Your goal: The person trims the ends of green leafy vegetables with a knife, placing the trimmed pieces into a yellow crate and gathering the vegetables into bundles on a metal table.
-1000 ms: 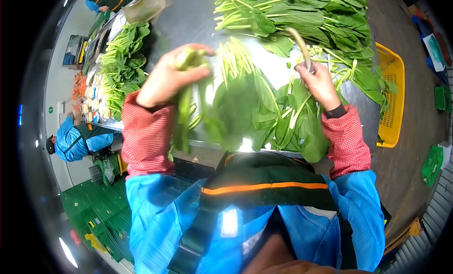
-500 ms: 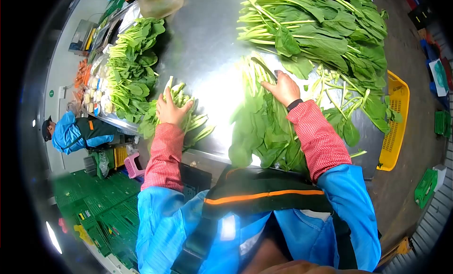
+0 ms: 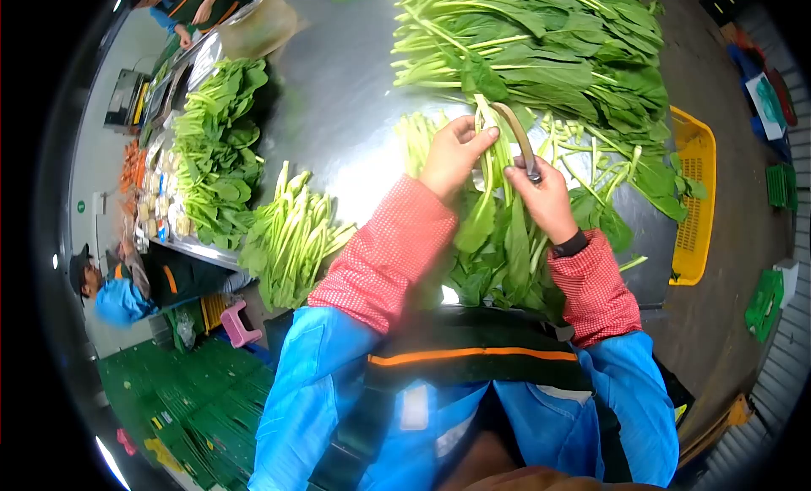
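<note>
My left hand [image 3: 454,155] is closed around the stems of a leafy green [image 3: 483,216], whose leaves hang toward me. In my right hand [image 3: 545,202] is a curved knife [image 3: 518,136]; its blade arcs up beside the held stems. Below both hands lies a loose heap of leafy greens [image 3: 507,267] at the near table edge. Pale stems [image 3: 414,140] show just left of my left hand. A trimmed bunch of greens [image 3: 296,237] rests farther left, stems pointing away from me.
A large pile of greens [image 3: 541,51] covers the far right of the metal table [image 3: 338,77]. Cut stems [image 3: 591,157] lie to its front. A row of bunches [image 3: 221,153] lines the left edge. A yellow crate [image 3: 697,204] stands at right; co-workers [image 3: 127,292] are at left.
My left hand has left the bunch at left and moved right, now gripping stems. My right hand has shifted slightly right and toward me, with the curved knife now plainly visible.
</note>
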A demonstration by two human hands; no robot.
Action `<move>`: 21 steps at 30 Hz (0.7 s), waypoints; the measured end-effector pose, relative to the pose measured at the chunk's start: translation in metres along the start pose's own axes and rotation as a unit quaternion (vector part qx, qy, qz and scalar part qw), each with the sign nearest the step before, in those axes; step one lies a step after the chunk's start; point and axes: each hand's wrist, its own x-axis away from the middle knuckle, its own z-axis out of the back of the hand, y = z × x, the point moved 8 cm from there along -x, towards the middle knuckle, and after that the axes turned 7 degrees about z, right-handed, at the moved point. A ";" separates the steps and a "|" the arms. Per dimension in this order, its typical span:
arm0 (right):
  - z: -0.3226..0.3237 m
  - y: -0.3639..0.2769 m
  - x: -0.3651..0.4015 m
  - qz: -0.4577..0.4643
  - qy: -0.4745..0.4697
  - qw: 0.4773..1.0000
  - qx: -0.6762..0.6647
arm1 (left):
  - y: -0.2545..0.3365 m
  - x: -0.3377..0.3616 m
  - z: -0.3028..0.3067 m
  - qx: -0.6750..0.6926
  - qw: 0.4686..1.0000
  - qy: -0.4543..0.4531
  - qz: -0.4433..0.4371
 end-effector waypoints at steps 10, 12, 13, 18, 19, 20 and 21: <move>0.081 -0.038 -0.012 0.221 -0.048 0.886 0.404 | -0.010 0.029 -0.064 0.055 0.985 -0.155 0.045; 0.100 -0.014 -0.010 0.145 -0.013 0.922 0.358 | -0.013 0.030 -0.061 0.058 0.986 -0.145 0.049; 0.106 -0.006 -0.007 0.103 0.004 0.937 0.334 | -0.016 0.030 -0.061 0.059 0.987 -0.141 0.054; 0.072 -0.032 0.002 0.010 -0.065 0.997 -0.048 | -0.028 0.034 -0.075 0.049 0.985 -0.145 0.081; 0.067 -0.029 0.001 0.016 -0.075 0.996 -0.050 | -0.029 0.037 -0.080 0.049 0.983 -0.149 0.097; 0.069 -0.029 -0.001 0.011 -0.068 0.995 -0.067 | -0.039 0.030 -0.077 0.045 0.986 -0.142 0.075; 0.072 -0.030 -0.004 0.006 -0.064 0.994 -0.084 | -0.025 0.029 -0.068 -0.072 0.994 -0.070 -0.045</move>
